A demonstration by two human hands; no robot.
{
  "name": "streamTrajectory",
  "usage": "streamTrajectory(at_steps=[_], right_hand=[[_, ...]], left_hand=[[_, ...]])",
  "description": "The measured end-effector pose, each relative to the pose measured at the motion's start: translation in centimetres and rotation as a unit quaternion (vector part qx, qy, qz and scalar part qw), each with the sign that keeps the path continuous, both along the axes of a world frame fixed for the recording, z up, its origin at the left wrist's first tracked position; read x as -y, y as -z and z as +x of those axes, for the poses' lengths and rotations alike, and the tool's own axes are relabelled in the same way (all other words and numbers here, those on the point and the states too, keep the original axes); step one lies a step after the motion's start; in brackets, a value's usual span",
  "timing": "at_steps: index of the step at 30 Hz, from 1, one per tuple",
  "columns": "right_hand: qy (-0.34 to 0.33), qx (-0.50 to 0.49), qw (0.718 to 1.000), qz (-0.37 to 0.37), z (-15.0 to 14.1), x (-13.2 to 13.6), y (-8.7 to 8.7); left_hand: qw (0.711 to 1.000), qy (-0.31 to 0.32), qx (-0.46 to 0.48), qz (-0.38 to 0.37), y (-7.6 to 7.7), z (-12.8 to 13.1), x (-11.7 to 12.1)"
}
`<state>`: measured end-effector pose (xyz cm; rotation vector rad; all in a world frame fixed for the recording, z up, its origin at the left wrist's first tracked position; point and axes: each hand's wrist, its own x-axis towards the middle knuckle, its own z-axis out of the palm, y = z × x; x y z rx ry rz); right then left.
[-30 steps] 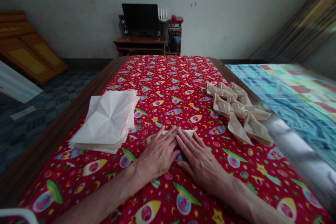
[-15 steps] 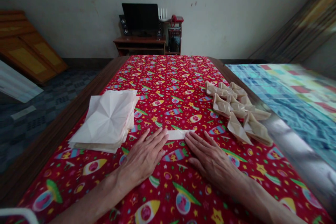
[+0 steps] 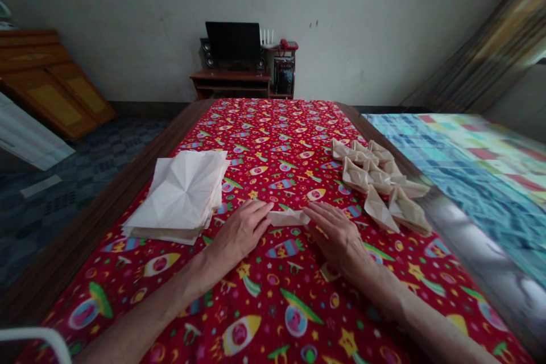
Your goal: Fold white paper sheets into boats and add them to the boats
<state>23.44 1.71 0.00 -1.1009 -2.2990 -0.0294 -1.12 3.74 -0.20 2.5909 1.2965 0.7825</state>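
A narrow folded strip of pale paper (image 3: 289, 217) lies on the red patterned tablecloth (image 3: 273, 296) in front of me. My left hand (image 3: 241, 231) rests flat at the strip's left end, fingers stretched and touching it. My right hand (image 3: 336, 231) lies flat at its right end, fingertips on the paper. To the left sits a stack of creased white paper sheets (image 3: 181, 196). To the right lies a pile of folded beige paper boats (image 3: 379, 182).
The table's dark wooden edge (image 3: 140, 165) runs along the left. A bed with a blue and green checked cover (image 3: 473, 165) adjoins on the right. A desk with a monitor (image 3: 233, 45) stands against the far wall, and a wooden cabinet (image 3: 46, 79) leans at left.
My hands slid apart from the middle of the paper strip to its two ends, uncovering it. The camera tipped down slightly.
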Motion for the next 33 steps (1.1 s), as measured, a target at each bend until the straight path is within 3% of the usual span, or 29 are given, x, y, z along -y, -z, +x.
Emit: streamTrajectory(at_steps=[2,8,12,18,24,27,30,33], right_hand=[[0.014,0.004,1.000,0.012,0.0,-0.5,-0.1],[-0.013,-0.009,0.998,-0.054,0.1,-0.6,-0.2],[-0.035,0.004,0.999,-0.033,-0.3,-0.3,0.0],[-0.036,0.033,0.999,-0.007,-0.9,-0.3,0.1],[-0.048,0.071,0.996,-0.015,-2.0,0.9,-0.8],[-0.044,0.019,0.998,-0.049,-2.1,1.4,-1.3],[0.020,-0.072,0.992,-0.105,-2.0,1.2,-1.7],[0.075,-0.132,0.969,-0.197,-2.4,0.3,-1.5]], left_hand=[[1.000,-0.011,0.027,-0.005,0.0,0.1,-0.5],[0.992,-0.024,0.123,-0.018,0.5,-0.1,-0.6],[0.986,-0.018,0.162,-0.026,0.6,0.2,-0.5],[0.986,-0.025,0.142,-0.082,0.0,1.1,-0.1],[0.986,-0.076,0.112,-0.097,-0.2,2.9,0.4],[0.981,-0.079,0.126,-0.123,0.0,3.4,0.0],[0.973,-0.083,0.127,-0.176,-0.2,3.5,-0.4],[0.969,-0.067,0.145,-0.189,-0.6,3.6,-0.5]])
